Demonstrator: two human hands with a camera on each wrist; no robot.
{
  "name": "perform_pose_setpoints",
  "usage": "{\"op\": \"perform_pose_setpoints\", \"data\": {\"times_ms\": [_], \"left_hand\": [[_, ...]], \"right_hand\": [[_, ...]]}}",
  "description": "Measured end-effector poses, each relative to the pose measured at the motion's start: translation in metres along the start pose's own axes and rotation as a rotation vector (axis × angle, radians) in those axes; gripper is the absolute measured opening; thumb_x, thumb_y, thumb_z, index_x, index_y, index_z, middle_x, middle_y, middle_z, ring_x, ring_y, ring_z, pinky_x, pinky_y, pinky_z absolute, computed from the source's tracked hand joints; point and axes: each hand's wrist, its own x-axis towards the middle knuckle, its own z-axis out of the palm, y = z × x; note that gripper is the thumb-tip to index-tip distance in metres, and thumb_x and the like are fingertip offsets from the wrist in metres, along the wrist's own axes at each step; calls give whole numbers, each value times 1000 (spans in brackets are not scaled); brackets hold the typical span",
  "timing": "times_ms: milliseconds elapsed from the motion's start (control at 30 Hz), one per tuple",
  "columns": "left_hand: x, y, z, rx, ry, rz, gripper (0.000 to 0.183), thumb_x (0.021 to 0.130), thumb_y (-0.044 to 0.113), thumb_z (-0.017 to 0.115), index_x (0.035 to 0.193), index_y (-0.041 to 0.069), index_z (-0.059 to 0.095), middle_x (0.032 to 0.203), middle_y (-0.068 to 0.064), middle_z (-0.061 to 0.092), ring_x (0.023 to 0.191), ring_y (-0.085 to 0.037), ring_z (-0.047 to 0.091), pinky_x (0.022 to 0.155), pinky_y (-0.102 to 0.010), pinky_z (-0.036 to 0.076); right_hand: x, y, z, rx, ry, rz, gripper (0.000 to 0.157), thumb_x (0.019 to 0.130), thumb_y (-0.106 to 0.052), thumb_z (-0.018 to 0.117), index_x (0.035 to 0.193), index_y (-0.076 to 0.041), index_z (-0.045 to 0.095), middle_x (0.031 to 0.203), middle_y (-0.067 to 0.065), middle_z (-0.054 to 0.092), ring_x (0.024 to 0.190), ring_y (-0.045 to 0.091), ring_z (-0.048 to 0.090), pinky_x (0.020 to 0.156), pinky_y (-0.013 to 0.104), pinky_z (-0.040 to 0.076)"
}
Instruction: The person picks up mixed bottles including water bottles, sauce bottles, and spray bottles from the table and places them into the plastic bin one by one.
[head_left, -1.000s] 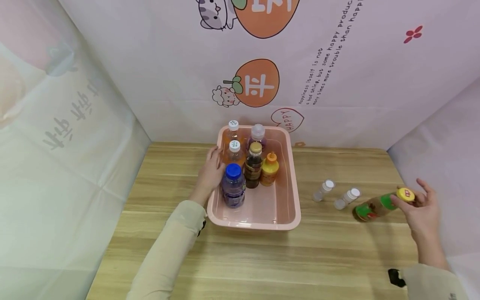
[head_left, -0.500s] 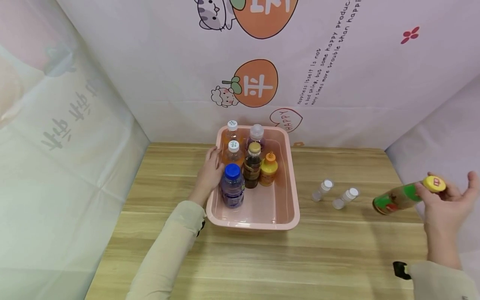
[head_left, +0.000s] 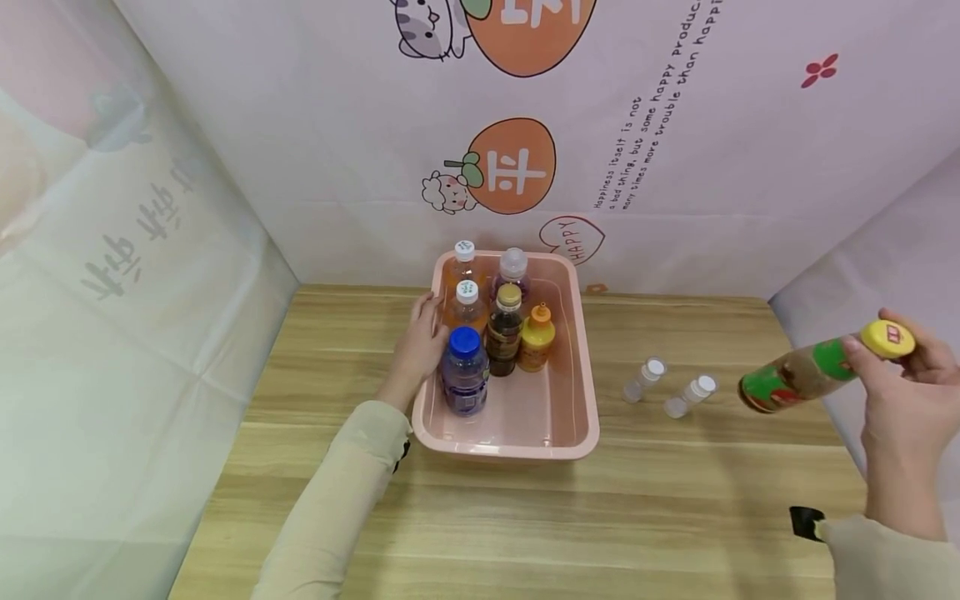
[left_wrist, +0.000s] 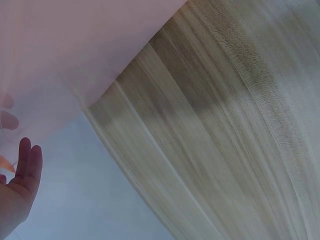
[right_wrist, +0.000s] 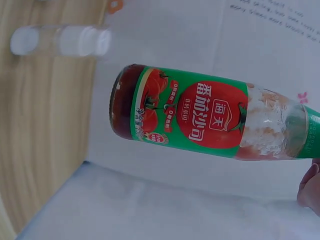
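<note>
My right hand (head_left: 911,400) grips a glass ketchup bottle (head_left: 798,372) by its neck, just under the yellow cap. Tilted well over, the bottle is held above the right side of the table. In the right wrist view the ketchup bottle (right_wrist: 210,115) shows a green label with red tomatoes, and red sauce smears the inside of its neck. At the left rim of a pink plastic basin (head_left: 587,375), my left hand (head_left: 422,346) rests with fingers fairly straight. The left wrist view shows the fingers (left_wrist: 30,167) beside the basin wall.
Inside the basin stand a blue-capped bottle (head_left: 465,375), a dark gold-capped bottle (head_left: 504,333), a yellow squeeze bottle (head_left: 537,342) and several others. Two small clear jars with white lids, a left jar (head_left: 643,381) and a right jar (head_left: 690,397), stand right of the basin.
My right hand has lifted the ketchup bottle and carried it to the right, tipping it further over. The left hand and the basin have stayed put.
</note>
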Motion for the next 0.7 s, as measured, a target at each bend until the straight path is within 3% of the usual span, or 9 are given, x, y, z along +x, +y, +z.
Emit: {"op": "perform_pose_setpoints", "data": {"times_ms": [167, 333, 500, 700], "left_hand": [[0, 0, 0, -1, -6, -7, 52, 95, 21, 43, 146, 15, 32, 156, 0, 21, 135, -33, 41, 111, -50, 36], [1, 1, -1, -5, -8, -11, 52, 95, 21, 43, 146, 15, 32, 156, -1, 20, 136, -32, 40, 112, -50, 35], [2, 0, -1, -4, -11, -4, 53, 95, 21, 42, 147, 15, 32, 156, -1, 20, 136, -33, 40, 111, -50, 36], [2, -1, -1, -4, -12, -7, 53, 95, 22, 43, 147, 16, 32, 156, 0, 20, 135, -33, 41, 111, -51, 36]], "right_hand": [[-10, -15, 23, 83, -92, -79, 89, 72, 19, 66, 144, -16, 27, 113, 11, 67, 98, 15, 60, 83, 14, 48], [-20, -30, 50, 230, -146, -118, 88, 66, 29, 61, 141, -8, 33, 106, 17, 66, 96, 22, 62, 77, 20, 51], [-31, -38, 73, 371, -261, -134, 82, 63, 38, 50, 133, -3, 38, 106, 19, 59, 97, 27, 59, 72, 22, 52], [-46, -46, 96, 394, -416, -112, 82, 63, 39, 48, 133, -2, 41, 112, 18, 50, 95, 27, 60, 73, 22, 53]]}}
